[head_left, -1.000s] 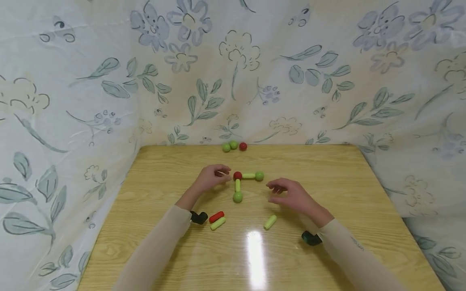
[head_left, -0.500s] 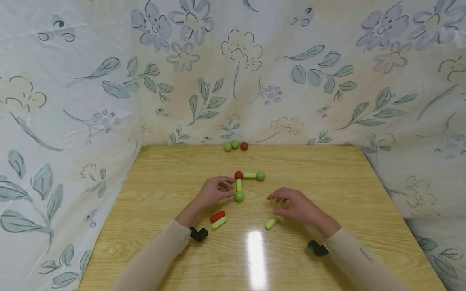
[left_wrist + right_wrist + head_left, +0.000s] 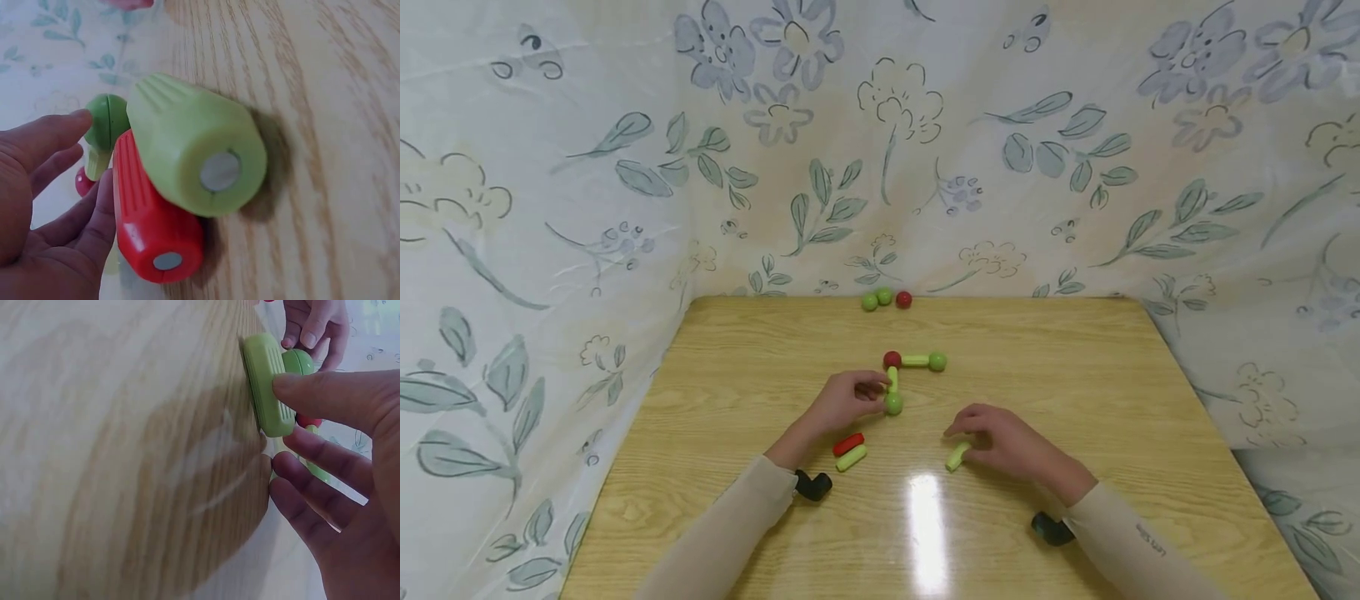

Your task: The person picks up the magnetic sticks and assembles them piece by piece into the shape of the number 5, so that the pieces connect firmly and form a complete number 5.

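My left hand (image 3: pixel 842 404) is beside a joined piece: a red ball (image 3: pixel 892 360) with two yellow-green sticks (image 3: pixel 915 361), each ending in a green ball (image 3: pixel 893 403). Its thumb is at the nearer green ball, fingers loosely bent by the stick; whether they touch is unclear. My right hand (image 3: pixel 1000 437) hovers over a loose yellow-green stick (image 3: pixel 267 384) lying on the table. The thumb (image 3: pixel 297 387) overlaps the stick in the right wrist view, and the index fingertip is close to its end. No firm grip shows. Magnet-like discs show in the stick ends in the left wrist view.
A red stick (image 3: pixel 848 444) and another yellow-green stick (image 3: pixel 852 458) lie side by side near the left wrist. At the table's back edge are two green balls (image 3: pixel 869 302) and a red ball (image 3: pixel 904 299). Floral cloth (image 3: pixel 895 167) hangs behind the wooden table (image 3: pixel 737 333).
Both hands have come nearer the person. The left moved from beside the red ball to the nearer green ball; the right came down to the loose stick. The joined piece has stayed put.
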`<state>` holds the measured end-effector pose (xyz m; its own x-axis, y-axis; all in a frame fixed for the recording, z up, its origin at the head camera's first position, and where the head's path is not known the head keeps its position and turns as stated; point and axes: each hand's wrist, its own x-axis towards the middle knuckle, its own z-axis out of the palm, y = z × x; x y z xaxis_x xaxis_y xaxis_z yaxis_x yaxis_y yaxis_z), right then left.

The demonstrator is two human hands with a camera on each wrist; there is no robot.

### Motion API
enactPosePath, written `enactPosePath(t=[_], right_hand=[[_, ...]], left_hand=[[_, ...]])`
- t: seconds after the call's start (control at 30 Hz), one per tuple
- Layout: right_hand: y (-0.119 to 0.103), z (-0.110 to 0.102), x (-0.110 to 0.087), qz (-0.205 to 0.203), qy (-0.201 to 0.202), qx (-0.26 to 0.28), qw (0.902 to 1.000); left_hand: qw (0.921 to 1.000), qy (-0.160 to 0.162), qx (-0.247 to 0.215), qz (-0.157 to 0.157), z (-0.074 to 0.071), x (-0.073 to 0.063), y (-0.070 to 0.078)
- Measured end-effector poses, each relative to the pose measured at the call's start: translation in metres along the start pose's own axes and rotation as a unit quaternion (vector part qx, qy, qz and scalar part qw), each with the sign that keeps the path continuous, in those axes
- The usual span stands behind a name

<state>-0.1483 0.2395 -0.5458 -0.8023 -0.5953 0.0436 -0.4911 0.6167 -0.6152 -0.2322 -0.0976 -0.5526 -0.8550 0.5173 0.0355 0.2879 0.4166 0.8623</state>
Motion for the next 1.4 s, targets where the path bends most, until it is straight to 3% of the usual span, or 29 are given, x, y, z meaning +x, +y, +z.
enactPosePath(t=[0.4,0.57,0.93,1.4], right_hand=[[-0.001,0.006,-0.003,-0.009,0.000,0.009,0.9999],[0.003,0.010,-0.002,-0.012,0.019,0.017,0.9996],[0.003,0.014,0.001,0.018,0.073,0.017,0.9971],[0.006,0.009,0.011,0.015,0.116,0.002,0.9932]], left_hand=[[0.9993,-0.025,0.028,0.011,0.002,0.003,0.001],[0.9990,-0.029,0.033,0.000,0.003,0.002,0.002],[0.9983,-0.027,0.051,0.007,0.007,0.004,0.001],[0.9981,-0.020,0.057,0.012,0.009,0.004,0.002]])
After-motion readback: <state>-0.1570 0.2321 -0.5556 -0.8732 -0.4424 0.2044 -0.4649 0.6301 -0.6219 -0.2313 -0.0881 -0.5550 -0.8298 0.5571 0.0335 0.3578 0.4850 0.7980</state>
